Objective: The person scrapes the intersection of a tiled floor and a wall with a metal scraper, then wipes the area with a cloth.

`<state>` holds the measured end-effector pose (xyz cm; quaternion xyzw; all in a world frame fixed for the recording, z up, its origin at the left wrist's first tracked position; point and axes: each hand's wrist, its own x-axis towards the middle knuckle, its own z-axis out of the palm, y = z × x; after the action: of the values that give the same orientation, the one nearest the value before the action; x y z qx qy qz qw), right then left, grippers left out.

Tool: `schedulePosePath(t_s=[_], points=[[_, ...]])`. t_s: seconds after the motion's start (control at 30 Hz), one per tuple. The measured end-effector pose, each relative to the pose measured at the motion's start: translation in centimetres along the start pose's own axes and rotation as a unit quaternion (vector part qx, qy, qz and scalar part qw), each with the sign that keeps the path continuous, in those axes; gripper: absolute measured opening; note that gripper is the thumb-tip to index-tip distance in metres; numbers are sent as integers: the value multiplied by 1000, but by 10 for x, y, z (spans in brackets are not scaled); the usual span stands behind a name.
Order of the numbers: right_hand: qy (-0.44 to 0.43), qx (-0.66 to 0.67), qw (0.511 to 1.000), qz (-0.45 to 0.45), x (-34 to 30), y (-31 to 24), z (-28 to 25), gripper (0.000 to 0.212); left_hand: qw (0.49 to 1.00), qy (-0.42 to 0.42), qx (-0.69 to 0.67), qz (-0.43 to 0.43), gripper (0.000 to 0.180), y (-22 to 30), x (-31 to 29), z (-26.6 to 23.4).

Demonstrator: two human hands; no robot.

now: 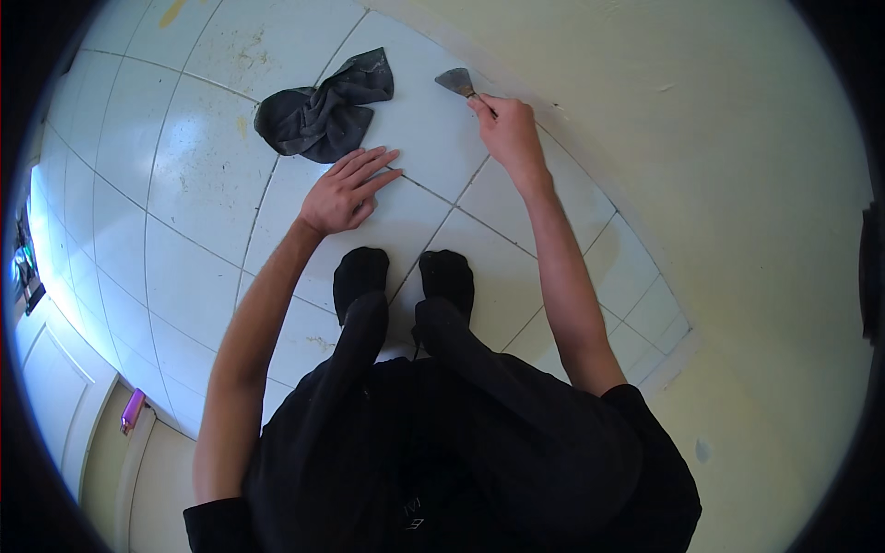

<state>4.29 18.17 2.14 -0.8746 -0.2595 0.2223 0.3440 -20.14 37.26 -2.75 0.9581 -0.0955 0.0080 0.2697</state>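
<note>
My right hand is closed round the handle of a scraper with a flat, flared grey blade. The blade points up and to the left, over the pale floor tiles near the foot of the wall. My left hand has its fingers stretched out and holds nothing, low over the tiles. Just beyond its fingertips lies a crumpled dark grey cloth. Whether the left fingers touch the floor, I cannot tell.
White tiled floor with dark grout lines spreads around me. Brown specks and yellowish stains mark tiles at the far left. A cream wall rises along the right. My feet in black socks stand between my arms. A white door and a purple object are at the lower left.
</note>
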Motion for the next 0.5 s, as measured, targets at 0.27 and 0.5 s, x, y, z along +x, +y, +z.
schedulePosePath(t_s=[0.27,0.5], points=[[24,-13,999,37,-26,12,-28,27,1000,8,-16,-6,66,0,-4,-1],[-22,34,995,90,-25,-12,-8,33,1000,4,-19,-9,66,0,-13,-1]])
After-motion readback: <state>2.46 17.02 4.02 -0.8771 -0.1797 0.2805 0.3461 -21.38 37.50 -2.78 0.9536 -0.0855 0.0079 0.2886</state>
